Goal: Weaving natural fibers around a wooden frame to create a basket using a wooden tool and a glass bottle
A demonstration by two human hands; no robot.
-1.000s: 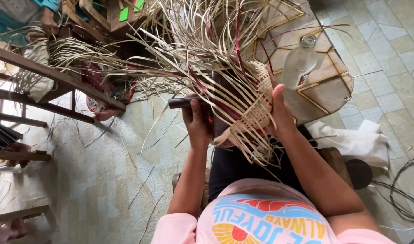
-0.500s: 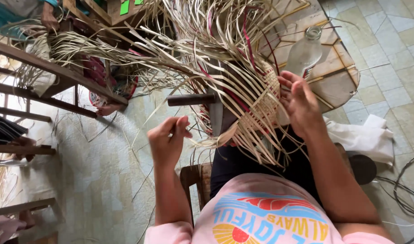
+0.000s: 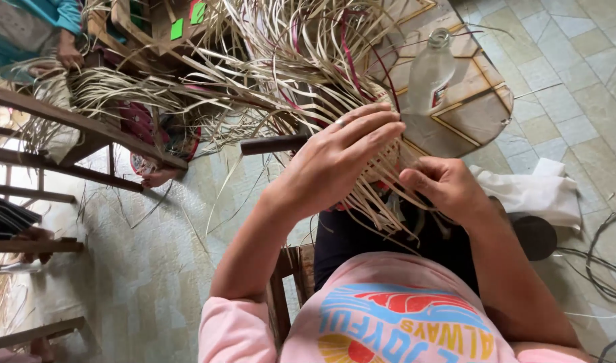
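Observation:
A half-woven basket of pale straw strips (image 3: 382, 161) rests on my lap, with many loose strips, some dark red, fanning upward. My left hand (image 3: 341, 158) lies flat across its woven side, fingers spread and pointing right, a ring on one finger. My right hand (image 3: 442, 185) pinches a few loose straw strips at the basket's lower right edge. A dark wooden block (image 3: 274, 143) sticks out to the left from under the weave.
A clear glass bottle (image 3: 429, 67) stands on a small wooden stool (image 3: 469, 111) ahead. White cloth (image 3: 530, 191) lies on the tiled floor at right, cables (image 3: 603, 249) beyond. Wooden frames (image 3: 66, 134) stand left. Another person's hand (image 3: 69, 54) works straw at top left.
My left hand has come up from the lower left and now lies across the basket. My right hand has dropped from the basket's upper right to its lower edge.

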